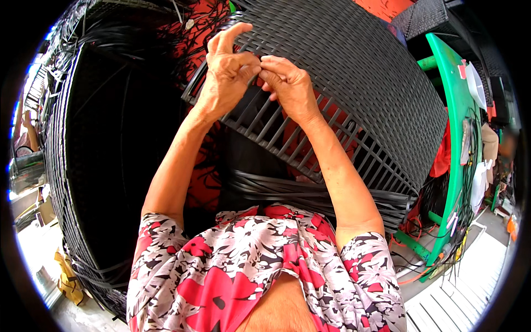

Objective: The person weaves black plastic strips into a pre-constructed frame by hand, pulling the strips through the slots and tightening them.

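Pinching, contents unclear, left grip and right grip meet over woven panel.

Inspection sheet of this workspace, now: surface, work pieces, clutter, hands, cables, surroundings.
Surface: red ground, mostly hidden
Work pieces: black woven panel, its near bars bare
Clutter: loose black strips at upper left; strip bundle below the panel
Hands: left hand and right hand, fingertips together over the panel; anything pinched too small to tell
Cables: orange cord by the green stand
Surroundings: large black woven piece at left; green stand at right
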The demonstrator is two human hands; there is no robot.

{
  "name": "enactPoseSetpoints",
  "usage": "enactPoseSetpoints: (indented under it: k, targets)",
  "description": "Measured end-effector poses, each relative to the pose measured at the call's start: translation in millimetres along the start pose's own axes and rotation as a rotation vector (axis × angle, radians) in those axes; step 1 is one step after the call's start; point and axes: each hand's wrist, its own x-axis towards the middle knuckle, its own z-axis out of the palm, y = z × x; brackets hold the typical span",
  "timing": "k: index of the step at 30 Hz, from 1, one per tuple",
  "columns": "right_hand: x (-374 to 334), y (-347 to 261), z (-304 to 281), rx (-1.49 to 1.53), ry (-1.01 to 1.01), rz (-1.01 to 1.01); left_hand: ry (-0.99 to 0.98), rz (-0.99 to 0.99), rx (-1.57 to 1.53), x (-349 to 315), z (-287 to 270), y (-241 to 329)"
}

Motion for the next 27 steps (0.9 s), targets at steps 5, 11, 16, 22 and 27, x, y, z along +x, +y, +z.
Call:
enactPoseSetpoints:
  k: [5,11,16,22,27]
  targets:
    - [16.6,-2.7,5.5,-0.406,0.139,0.044,-0.096,-0.253,0.2,-2.1,6.2,-23.6]
    - [41.4,7.6,1.0,-0.639,0.002,0.106,-0.206,-0.159,0.426,-12.9,26.8,-55.7]
    - [49.7,18.5,7.5,-0.497,0.02,0.081,-0.165,-0.209,0.353,-9.2,27.6,-62.5]
    - [41.1,19.2,10.5,-0.553,0.066,-0.128,-0.052,-0.447,0.017,7.6,8.2,-51.7]
    - [45.3,10.0,33.9,-0.252,0.092,-0.281,0.276,-0.087,0.051,19.2,-21.9,-28.0]
